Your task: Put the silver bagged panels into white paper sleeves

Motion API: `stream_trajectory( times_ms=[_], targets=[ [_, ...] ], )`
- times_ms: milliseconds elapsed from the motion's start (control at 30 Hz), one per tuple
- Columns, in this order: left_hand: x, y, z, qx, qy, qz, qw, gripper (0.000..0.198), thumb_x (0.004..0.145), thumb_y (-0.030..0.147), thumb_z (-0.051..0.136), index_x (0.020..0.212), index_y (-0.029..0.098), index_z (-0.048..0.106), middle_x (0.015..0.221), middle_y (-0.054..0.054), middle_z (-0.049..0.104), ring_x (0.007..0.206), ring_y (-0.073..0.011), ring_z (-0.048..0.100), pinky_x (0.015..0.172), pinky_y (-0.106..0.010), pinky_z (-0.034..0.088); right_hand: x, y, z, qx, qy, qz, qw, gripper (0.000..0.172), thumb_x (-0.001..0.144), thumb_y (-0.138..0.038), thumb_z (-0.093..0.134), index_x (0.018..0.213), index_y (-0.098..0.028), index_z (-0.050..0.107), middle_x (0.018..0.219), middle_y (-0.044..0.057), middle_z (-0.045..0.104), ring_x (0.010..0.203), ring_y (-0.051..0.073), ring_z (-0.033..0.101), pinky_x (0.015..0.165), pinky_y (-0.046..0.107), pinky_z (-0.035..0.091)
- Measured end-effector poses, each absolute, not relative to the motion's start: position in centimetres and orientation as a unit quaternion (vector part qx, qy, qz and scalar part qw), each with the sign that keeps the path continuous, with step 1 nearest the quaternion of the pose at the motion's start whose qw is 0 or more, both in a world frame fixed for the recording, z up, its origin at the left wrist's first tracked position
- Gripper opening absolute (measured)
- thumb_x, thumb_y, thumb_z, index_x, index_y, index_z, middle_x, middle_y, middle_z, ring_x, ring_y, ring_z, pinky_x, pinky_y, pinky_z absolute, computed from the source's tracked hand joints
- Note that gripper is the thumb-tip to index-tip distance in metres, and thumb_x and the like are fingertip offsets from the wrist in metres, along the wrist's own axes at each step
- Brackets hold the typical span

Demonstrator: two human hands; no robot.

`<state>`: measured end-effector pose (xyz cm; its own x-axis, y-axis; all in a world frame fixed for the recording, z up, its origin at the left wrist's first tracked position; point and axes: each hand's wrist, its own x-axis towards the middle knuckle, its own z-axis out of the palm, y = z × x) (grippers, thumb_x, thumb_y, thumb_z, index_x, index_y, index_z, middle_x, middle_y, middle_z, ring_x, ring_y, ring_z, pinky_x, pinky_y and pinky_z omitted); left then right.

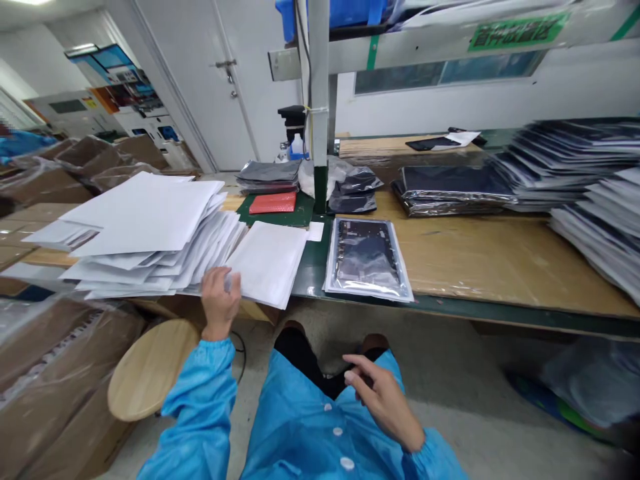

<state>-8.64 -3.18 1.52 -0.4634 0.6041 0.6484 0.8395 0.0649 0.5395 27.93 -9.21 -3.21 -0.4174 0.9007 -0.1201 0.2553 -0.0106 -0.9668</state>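
Left hand (219,301) curled against the white envelopes (150,230), grip unclear; right hand (383,400) hung open, empty!

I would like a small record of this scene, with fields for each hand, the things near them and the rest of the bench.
left hand: touching the edge of a white flat packet, beside a stack of white packets
right hand: raised over a blue coat, holding nothing visible
bench: wooden workbench
also on bench: clear bag with dark panel; red packet
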Motion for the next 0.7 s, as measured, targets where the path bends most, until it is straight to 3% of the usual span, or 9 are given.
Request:
stream_trajectory(
  times_ms=[233,433,567,700],
  targets=[
    [-8.9,-1.5,-0.4,-0.522,-0.741,-0.416,0.073,0.035,0.088,0.041,0.048,0.107,0.017,0.064,0.121,-0.017,0.061,0.12,-0.0332,0.052,0.108,-0.048,0.034,26.2,-9.7,-3.3,-0.421,-0.642,0.571,0.289,0.03,0.091,-0.037,0.056,0.111,-0.018,0.068,0.073,0.003,0.071,0.058,0.018,0.062,0.056,0.029,0.048],
    [-9.0,-2.1,-0.9,-0.471,-0.747,-0.465,0.06,0.034,0.087,0.042,0.049,0.106,0.017,0.065,0.119,-0.016,0.062,0.118,-0.0313,0.055,0.107,-0.044,0.037,25.6,-9.2,-3.6,-0.416,-0.578,0.634,0.302,0.034,0.087,-0.045,0.062,0.106,-0.018,0.068,0.074,0.003,0.066,0.058,0.016,0.06,0.045,0.024,0.045],
    [-9.5,-2.5,-2.0,-0.304,-0.747,-0.591,0.013,0.037,0.08,0.041,0.058,0.107,0.016,0.062,0.107,-0.011,0.065,0.107,-0.0264,0.059,0.101,-0.041,0.043,22.3,-5.6,-2.9,-0.362,-0.532,0.686,0.339,0.056,0.082,-0.05,0.068,0.129,-0.022,0.057,0.094,0.006,0.067,0.076,0.019,0.064,0.047,0.023,0.052],
    [-7.8,-3.1,-2.8,-0.14,-0.669,-0.719,-0.128,0.042,0.074,0.041,0.067,0.107,0.018,0.056,0.09,-0.001,0.062,0.076,-0.0147,0.061,0.074,-0.03,0.053,16.9,-1.3,-2.6,-0.332,-0.513,0.717,0.335,0.089,0.081,-0.053,0.07,0.153,-0.032,0.023,0.116,0.01,0.064,0.086,0.021,0.067,0.049,0.025,0.057]
  ],
)
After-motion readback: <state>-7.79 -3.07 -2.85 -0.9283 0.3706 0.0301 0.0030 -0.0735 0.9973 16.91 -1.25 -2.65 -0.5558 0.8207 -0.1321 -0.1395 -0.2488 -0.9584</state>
